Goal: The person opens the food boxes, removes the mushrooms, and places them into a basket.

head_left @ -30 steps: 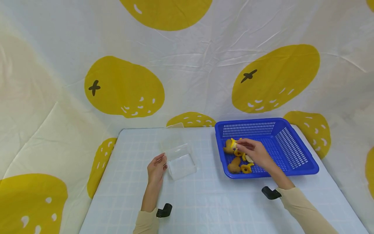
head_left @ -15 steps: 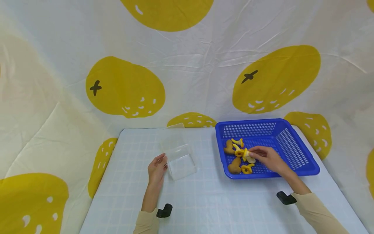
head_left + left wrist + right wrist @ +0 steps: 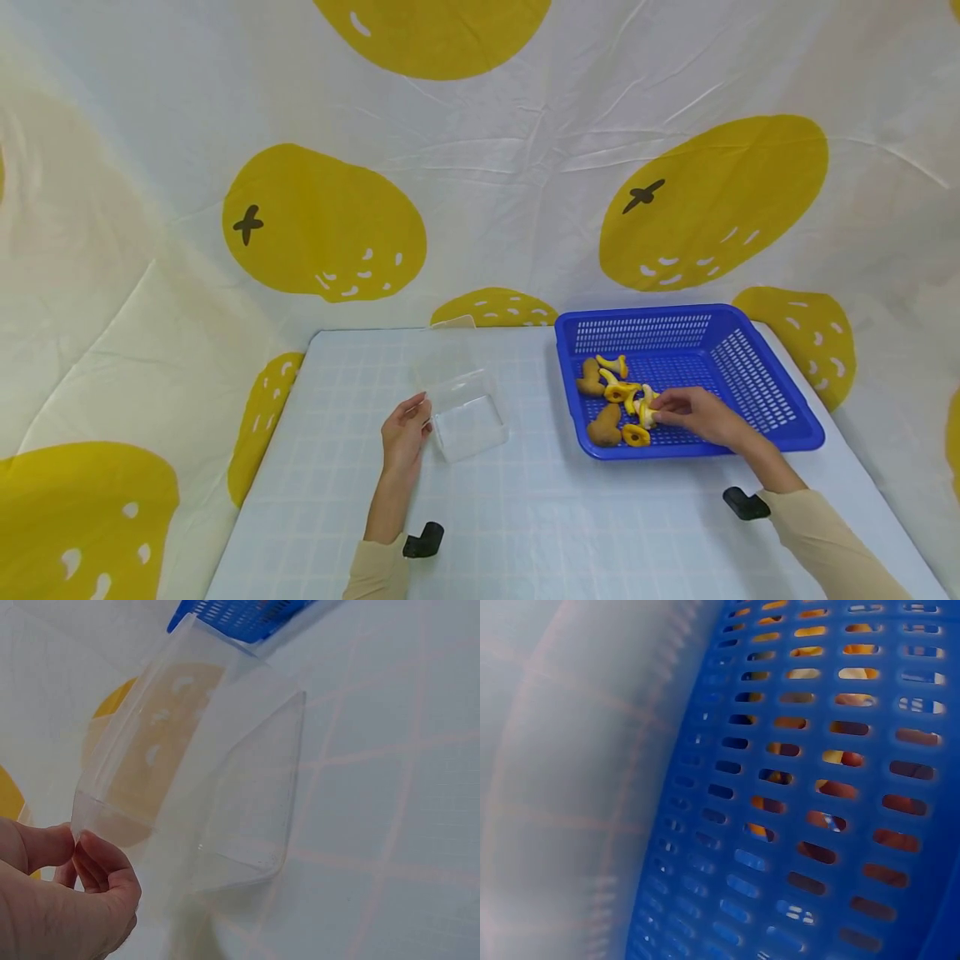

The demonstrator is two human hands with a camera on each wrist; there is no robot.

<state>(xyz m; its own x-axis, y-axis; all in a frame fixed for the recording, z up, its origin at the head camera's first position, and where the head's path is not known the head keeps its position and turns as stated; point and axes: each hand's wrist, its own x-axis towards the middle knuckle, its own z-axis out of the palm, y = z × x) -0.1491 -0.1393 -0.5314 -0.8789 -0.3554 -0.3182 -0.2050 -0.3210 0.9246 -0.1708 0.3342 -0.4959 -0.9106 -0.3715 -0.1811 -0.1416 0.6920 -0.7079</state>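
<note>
My left hand pinches the left edge of a clear plastic container, its lid folded back behind it. In the left wrist view the thumb and fingers hold the thin rim, and the clear box tilts over the table. Inside the blue basket, my right hand has its thumb and fingertips on a yellow chanterelle mushroom. Other yellow chanterelles and two brown mushrooms lie around it. The right wrist view shows mostly the slotted basket wall, which hides the fingers.
A pale checked cloth covers the table. Behind it hangs a white curtain printed with large yellow fruit. The basket's raised rim stands around the mushrooms at the table's right.
My right hand has moved right and toward me within the basket, from the far brown mushroom to the chanterelles near the front. The left hand and clear container stay in place.
</note>
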